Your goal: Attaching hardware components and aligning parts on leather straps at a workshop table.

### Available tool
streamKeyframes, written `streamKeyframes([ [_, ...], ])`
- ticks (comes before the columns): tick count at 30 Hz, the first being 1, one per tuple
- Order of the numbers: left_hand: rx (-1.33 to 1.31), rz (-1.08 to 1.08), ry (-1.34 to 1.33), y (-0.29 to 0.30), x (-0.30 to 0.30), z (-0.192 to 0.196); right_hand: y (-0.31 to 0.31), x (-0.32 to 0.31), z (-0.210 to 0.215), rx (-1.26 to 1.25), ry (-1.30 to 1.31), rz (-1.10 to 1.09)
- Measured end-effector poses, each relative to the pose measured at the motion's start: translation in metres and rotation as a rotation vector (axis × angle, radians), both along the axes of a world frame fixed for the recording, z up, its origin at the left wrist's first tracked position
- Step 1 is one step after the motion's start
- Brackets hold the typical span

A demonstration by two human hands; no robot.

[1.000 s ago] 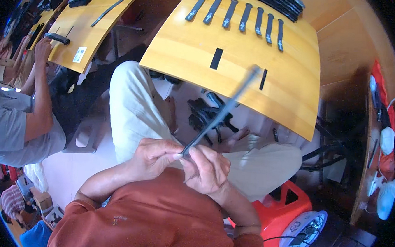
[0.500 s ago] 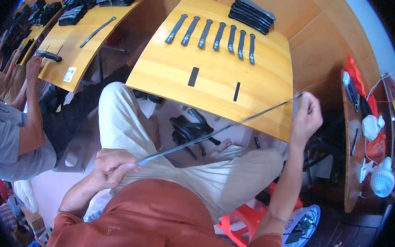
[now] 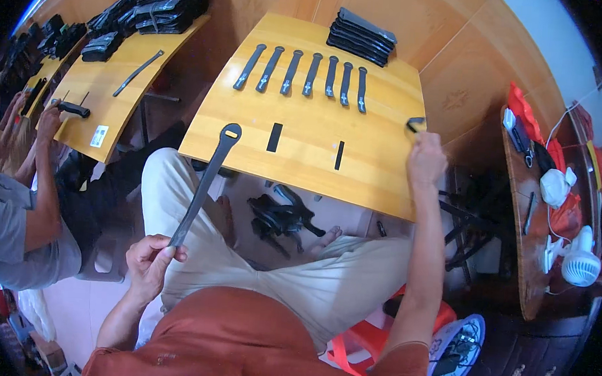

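Observation:
My left hand (image 3: 153, 260) is closed on one end of a black strap (image 3: 205, 179). The strap rises at a slant above my thigh, and its wider end, which has a slot, is over the table's front left corner. My right hand (image 3: 427, 158) is closed at the right edge of the yellow wooden table (image 3: 377, 182). From its top juts a small bent dark piece (image 3: 414, 124), whose kind I cannot make out. Several similar black straps (image 3: 291, 72) lie in a row across the tabletop. Nearer me are two dark narrow rectangles (image 3: 274, 137) in or on the wood.
A stack of black straps (image 3: 362, 36) stands at the table's back. Black items (image 3: 282, 214) lie on the floor below. At left, a co-worker (image 3: 27, 219) handles a dark piece at another table (image 3: 126, 67). A white fan (image 3: 581, 264) and a basin (image 3: 455, 356) are at right.
The strap was stretched between both hands; its far end has left my right hand and swung up and left. My right hand has moved left and down, with a bent dark piece showing.

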State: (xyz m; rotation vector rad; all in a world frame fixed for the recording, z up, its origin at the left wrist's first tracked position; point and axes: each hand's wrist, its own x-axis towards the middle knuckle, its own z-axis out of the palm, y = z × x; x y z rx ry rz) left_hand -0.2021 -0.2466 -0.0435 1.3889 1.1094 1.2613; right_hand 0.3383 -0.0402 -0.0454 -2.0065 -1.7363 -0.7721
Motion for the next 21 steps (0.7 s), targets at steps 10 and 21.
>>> streamKeyframes([
  [10,-0.086,0.029,-0.095,-0.002,0.013,-0.005,0.036,-0.039,-0.033,-0.222,0.107,0.091],
  [21,-0.136,-0.070,-0.264,0.003,0.021,-0.014,0.048,-0.054,-0.017,-0.304,0.255,0.071],
])
